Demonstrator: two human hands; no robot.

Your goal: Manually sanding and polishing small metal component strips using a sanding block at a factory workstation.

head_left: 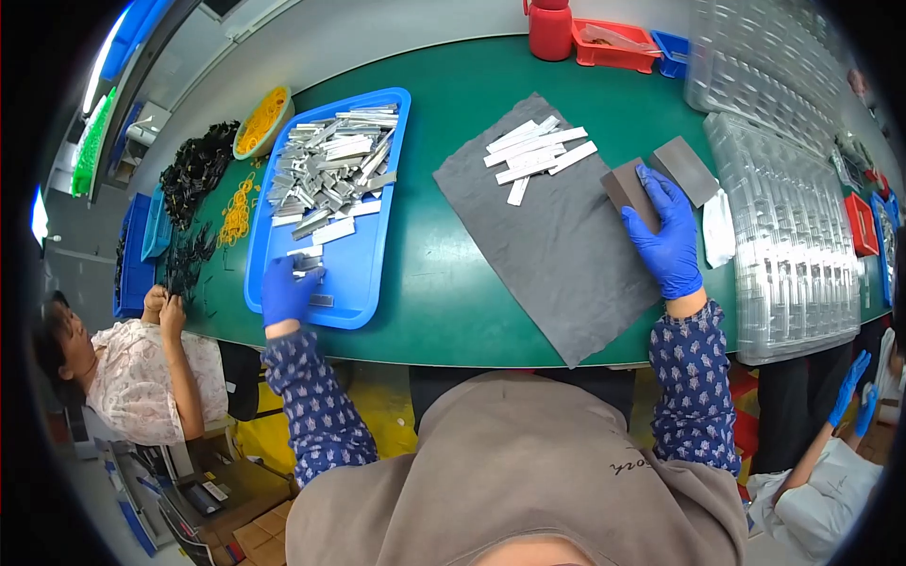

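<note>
My left hand (286, 291), in a blue glove with dirty fingertips, is over the near end of a blue tray (368, 283). Its fingers are bent round small metal pieces; which of them it grips is partly hidden. Toward the far end of the tray lies a heap of silvery metal strips (330, 160). My right hand (668, 231), also blue-gloved, closes round a brown-grey sanding block (627, 191) at the right edge of a dark grey cloth (557, 255). Several flat metal strips (538, 151) lie crossed in a loose pile on that cloth.
A second grey block (686, 170) and a white wad (718, 229) lie beside my right hand. Clear plastic trays (788, 245) are stacked at right. Yellow bands fill a bowl (264, 123) at left. A co-worker (142, 368) sits left; another person's gloved hands (854, 391) show right.
</note>
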